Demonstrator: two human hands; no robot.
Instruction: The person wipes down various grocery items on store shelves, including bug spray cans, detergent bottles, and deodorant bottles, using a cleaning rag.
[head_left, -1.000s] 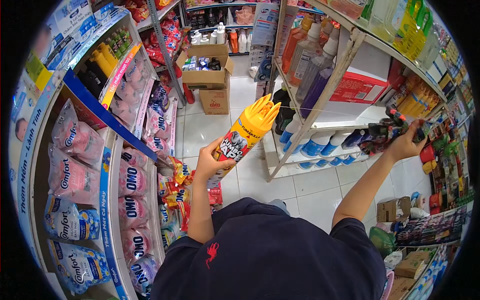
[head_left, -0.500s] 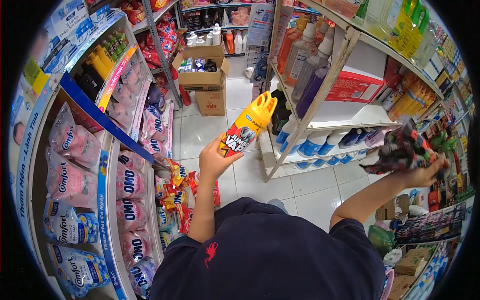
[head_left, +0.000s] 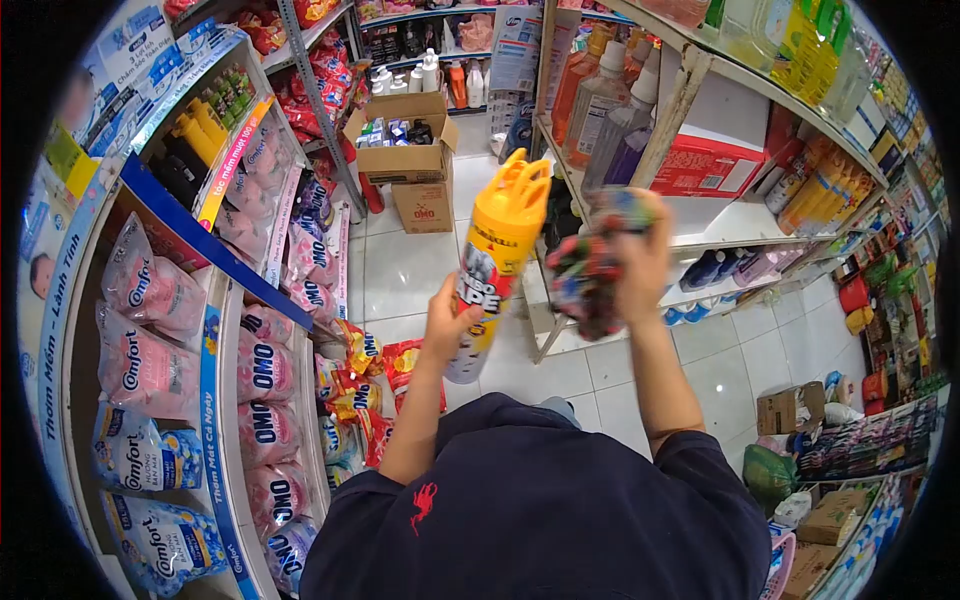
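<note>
My left hand is closed around the body of a Jumbo Vape spray can, which has a yellow top and label and a pale lower end. The can leans slightly, top up and to the right. Just right of it, my right hand is closed on a crumpled dark cloth with red and green patches. Motion smears this hand and the cloth. A small gap shows between cloth and can.
A metal shelf with bottles and more yellow-topped cans stands at right. At left, a rack holds Comfort pouches and OMO bags. Red and yellow packets lie on the tiled floor by an open cardboard box.
My right hand has swung in from the far right with the cloth, up beside the can. The can is now more upright and shows its lower end.
</note>
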